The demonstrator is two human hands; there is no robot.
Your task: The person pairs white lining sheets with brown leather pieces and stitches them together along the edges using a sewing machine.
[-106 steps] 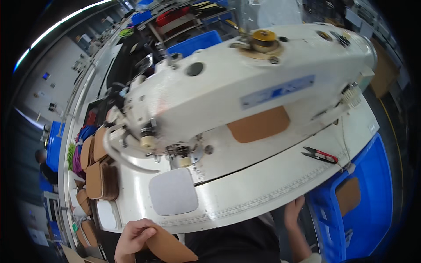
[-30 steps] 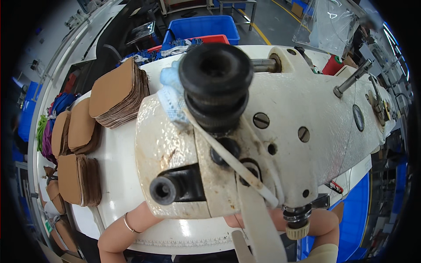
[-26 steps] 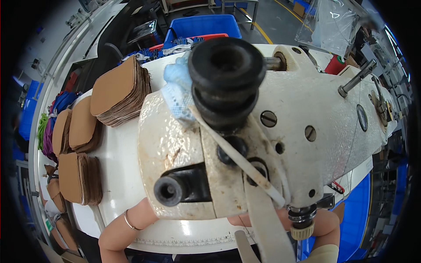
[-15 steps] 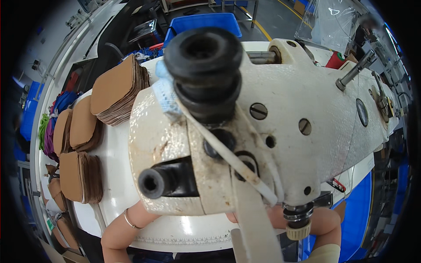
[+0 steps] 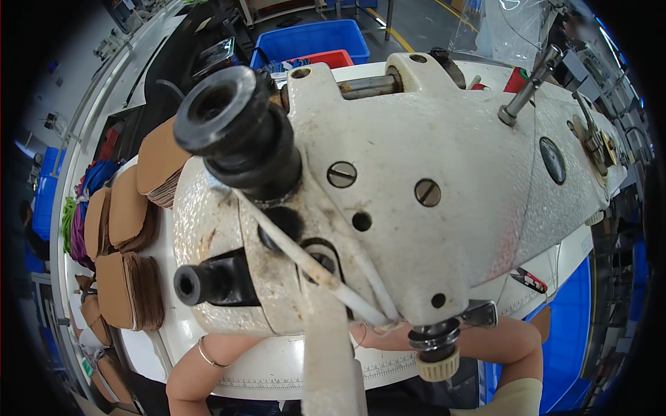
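Observation:
A cream-white sewing machine head [image 5: 444, 173], with black knobs and a metal thread post, fills the middle of the view. From the lower left my left forearm [image 5: 187, 378], wearing a thin bracelet, reaches in behind it. My right forearm [image 5: 510, 347] bends in from the lower right, passing behind a tension dial [image 5: 438, 364]. Both hands are covered by the machine, so neither their fingers nor anything they hold can be seen. The white table [image 5: 260, 371] lies beneath, a ruler scale along its near edge.
Stacks of brown rounded pieces [image 5: 114, 295] stand on the left, beside purple and green bundles. Small red-handled thread snips [image 5: 531, 281] lie right of the machine. A blue bin [image 5: 312, 43] and a red tray [image 5: 331, 59] are beyond; another blue container [image 5: 572, 312] sits at right.
The view has shifted, so the machine head appears further left and its top shows more. The red tray and more of the snips now show. My forearms stay in much the same place.

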